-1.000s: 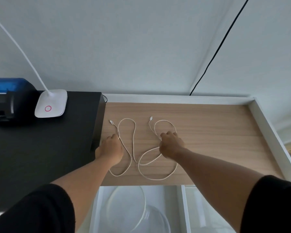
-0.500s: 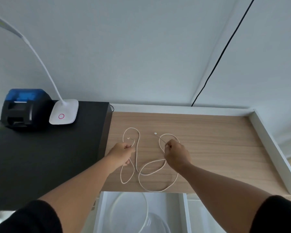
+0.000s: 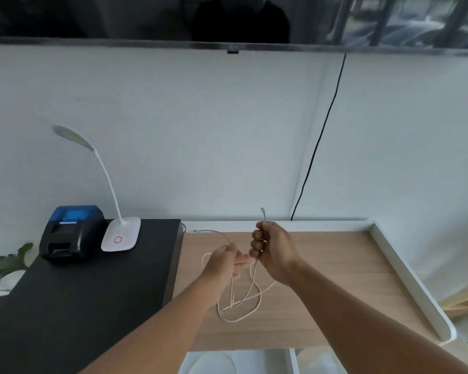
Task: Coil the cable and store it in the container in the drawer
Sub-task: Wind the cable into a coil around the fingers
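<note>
My right hand (image 3: 273,252): fist raised over the middle of the wooden desktop (image 3: 335,268), fingers curled tight around the white cable (image 3: 250,295); a short end of it sticks up out of the fist toward 12 o'clock.
My left hand (image 3: 223,263): just at 9 o'clock of the right one, nearly touching it; thumb and fingers pinched on another stretch of the cable, the remaining fingers stretched toward the right fist.
Cable: held in both my hands; from them it hangs toward 6 o'clock in several loose loops whose lowest bends lie on the wood. A thin strand also arcs off from my left hand toward 10 o'clock, its tip near the back rim of the desktop.
Drawer (image 3: 292,360): open at 6 o'clock, below the front edge of the desktop, white inside, with a divider.
Container (image 3: 214,363): a pale, rounded shape in the left compartment of the drawer, mostly cut off by the frame edge; I cannot tell more about it.
Black surface (image 3: 79,292): at 9 o'clock, touching the desktop's left side.
Desk lamp (image 3: 120,233): white, on the far part of the black surface, at 10 o'clock of my hands.
Small printer (image 3: 70,233): black with a blue top, just left of the lamp base.
Black wire (image 3: 319,139): runs down the wall at 1 o'clock.
</note>
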Motion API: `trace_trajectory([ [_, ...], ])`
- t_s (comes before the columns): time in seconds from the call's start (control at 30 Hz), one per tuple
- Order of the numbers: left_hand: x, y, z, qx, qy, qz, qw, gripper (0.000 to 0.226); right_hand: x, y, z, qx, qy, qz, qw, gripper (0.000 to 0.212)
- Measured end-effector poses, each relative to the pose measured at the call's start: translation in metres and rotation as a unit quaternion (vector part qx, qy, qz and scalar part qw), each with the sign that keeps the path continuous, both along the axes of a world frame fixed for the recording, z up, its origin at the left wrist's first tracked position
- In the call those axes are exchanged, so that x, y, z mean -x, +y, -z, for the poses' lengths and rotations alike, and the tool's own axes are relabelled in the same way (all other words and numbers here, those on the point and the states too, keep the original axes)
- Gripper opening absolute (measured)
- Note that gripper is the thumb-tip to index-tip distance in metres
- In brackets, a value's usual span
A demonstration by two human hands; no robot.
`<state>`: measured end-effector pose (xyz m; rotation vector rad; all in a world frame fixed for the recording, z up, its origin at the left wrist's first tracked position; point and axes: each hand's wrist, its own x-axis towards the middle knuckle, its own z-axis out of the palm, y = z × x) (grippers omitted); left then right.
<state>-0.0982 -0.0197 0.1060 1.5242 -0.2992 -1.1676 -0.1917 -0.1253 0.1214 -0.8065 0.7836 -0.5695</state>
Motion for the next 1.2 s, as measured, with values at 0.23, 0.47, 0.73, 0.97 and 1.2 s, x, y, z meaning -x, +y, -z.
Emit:
trace_trajectory([
  [0.23, 0.031, -0.002, -0.047, 0.086, 0.012, 0.043, 0.995, 0.037, 0.01, -0.007, -0.087, 0.016, -0.087, 0.05, 0.995, 0.016],
  [0.47, 0.017, 0.017, -0.061, 0.107, -0.095, 0.111, 0.983, 0.04, 0.051, -0.018, -0.174, 0.096, -0.152, 0.07, 0.981, 0.03],
  [0.73, 0.009, 0.025, -0.115, 0.03, -0.089, 0.184, 0.978, 0.052, 0.116, 0.02, -0.237, 0.203, -0.133, -0.195, 0.95, 0.035],
  [0.97, -0.012, 0.023, -0.178, 0.062, -0.146, 0.181, 0.971, 0.044, 0.122, 0.065, -0.203, 0.459, 0.412, -0.477, 0.626, 0.031],
  [1.2, -0.003, 0.033, -0.187, 0.09, -0.23, 0.192, 0.95, 0.041, 0.109, 0.023, -0.163, 0.531, 0.485, -0.177, 0.672, 0.03],
])
